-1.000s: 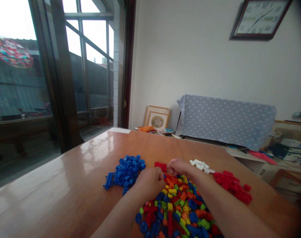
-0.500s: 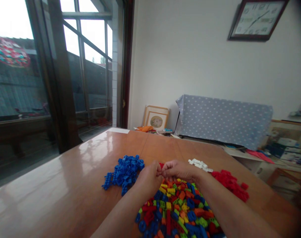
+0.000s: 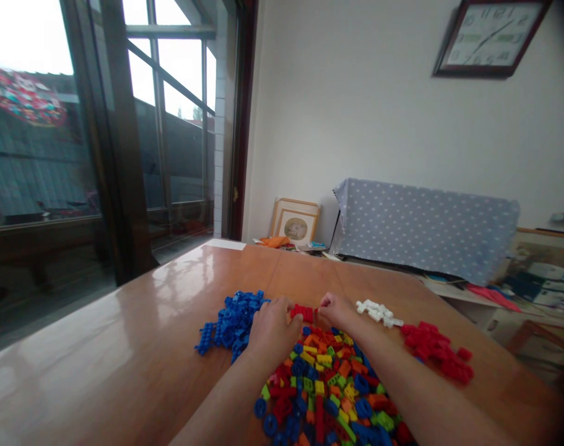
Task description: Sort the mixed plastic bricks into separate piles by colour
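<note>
A short row of red toy building bricks (image 3: 304, 313) lies between my two hands at the far edge of the mixed pile. My left hand (image 3: 275, 325) has its thumb and fingers closed around the row's left end. At the right end, my right hand (image 3: 340, 311) is pinched, with a bit of red showing at the fingertips; whether that piece is joined to the row is unclear. Below my hands spreads a pile of mixed bricks (image 3: 319, 388) in red, blue, yellow, green and orange. Just left of my left hand sits a heap of blue bricks (image 3: 233, 322).
White bricks (image 3: 378, 313) and a heap of red bricks (image 3: 437, 353) lie right of my right forearm. All rest on a glossy wooden table (image 3: 137, 353). Beyond its far edge stand a cloth-covered object (image 3: 425, 226) and framed pictures (image 3: 295, 226). Glass doors (image 3: 179, 136) are at left.
My hands were together at the fingertips and have moved apart, the left leftward, the right rightward. The red row between them now shows. The view has shifted slightly.
</note>
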A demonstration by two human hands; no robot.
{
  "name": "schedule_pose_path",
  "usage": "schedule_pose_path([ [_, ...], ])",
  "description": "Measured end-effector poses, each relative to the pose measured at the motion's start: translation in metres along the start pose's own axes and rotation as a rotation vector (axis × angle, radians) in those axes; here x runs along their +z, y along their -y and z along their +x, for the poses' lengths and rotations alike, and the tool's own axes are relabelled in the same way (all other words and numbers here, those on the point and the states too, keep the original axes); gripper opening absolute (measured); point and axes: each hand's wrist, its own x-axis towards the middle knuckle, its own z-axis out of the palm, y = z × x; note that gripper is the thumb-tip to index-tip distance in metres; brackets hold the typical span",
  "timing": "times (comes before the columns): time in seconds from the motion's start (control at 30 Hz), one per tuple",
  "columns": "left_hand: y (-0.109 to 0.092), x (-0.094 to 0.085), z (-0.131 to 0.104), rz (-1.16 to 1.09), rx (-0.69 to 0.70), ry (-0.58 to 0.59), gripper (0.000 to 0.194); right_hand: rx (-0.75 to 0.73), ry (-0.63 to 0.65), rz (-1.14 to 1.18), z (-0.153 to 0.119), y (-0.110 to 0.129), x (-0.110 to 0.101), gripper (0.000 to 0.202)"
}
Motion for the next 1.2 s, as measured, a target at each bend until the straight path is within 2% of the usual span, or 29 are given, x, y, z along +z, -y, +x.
schedule_pose_path([
  [0.17, 0.0, -0.003, 0.001, 0.012, -0.047, -0.017, 0.024, -0.048, 0.122, -0.031, -0.002, 0.002, 0.001, 0.01],
  [0.4, 0.001, -0.007, 0.001, 0.003, -0.065, -0.019, 0.022, -0.052, 0.194, -0.082, 0.003, 0.004, 0.002, 0.027],
  [0.57, 0.005, -0.006, 0.003, -0.022, -0.072, -0.041, 0.025, -0.077, 0.193, -0.071, 0.0, 0.012, 0.013, 0.017],
  [0.73, 0.006, -0.008, 0.004, -0.032, -0.089, -0.048, 0.024, -0.149, 0.123, -0.127, 0.004, 0.023, 0.012, 0.029],
  [0.93, 0.007, -0.012, 0.005, -0.04, -0.127, -0.046, 0.023, -0.251, 0.21, -0.249, 0.0, 0.042, 0.013, 0.055],
  [1.07, 0.007, -0.011, 0.006, -0.061, -0.128, -0.041, 0.02, -0.272, 0.231, -0.331, -0.002, 0.053, 0.018, 0.049],
  [1.2, 0.011, -0.003, 0.008, -0.109, -0.097, -0.03, 0.017, -0.3, 0.22, -0.379, -0.002, 0.059, 0.02, 0.039],
])
